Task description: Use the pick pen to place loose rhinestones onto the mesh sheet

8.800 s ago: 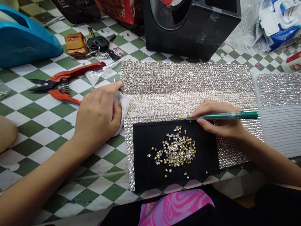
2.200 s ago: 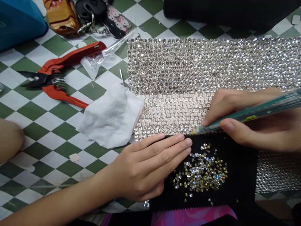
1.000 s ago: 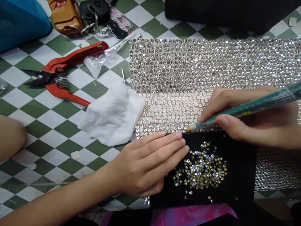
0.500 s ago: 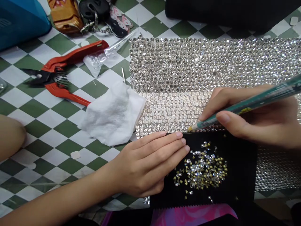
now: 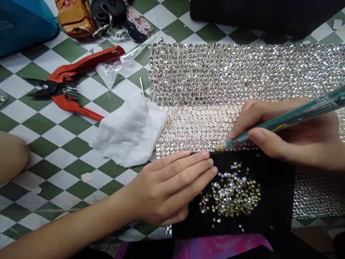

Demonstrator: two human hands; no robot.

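My right hand (image 5: 293,133) grips a green pencil (image 5: 291,117) between thumb and fingers. The pencil's yellowish tip touches the lower edge of a pale rhinestone strip (image 5: 194,124), just above a black sheet (image 5: 277,194). My left hand (image 5: 172,187) lies flat, fingers stretched out side by side, across the sheet's upper left part and the strip's edge. Loose rhinestones (image 5: 234,194), some clear face up and some gold back up, are heaped on the black sheet to the right of my left fingers.
Left of the strip lies a crumpled white cloth (image 5: 129,133), with red-handled cutters (image 5: 64,86) beyond. Keys with a keyring (image 5: 109,14) and a blue object (image 5: 24,27) are at the top left. A black object (image 5: 264,16) stands at the back; a knee-like rounded shape shows at left.
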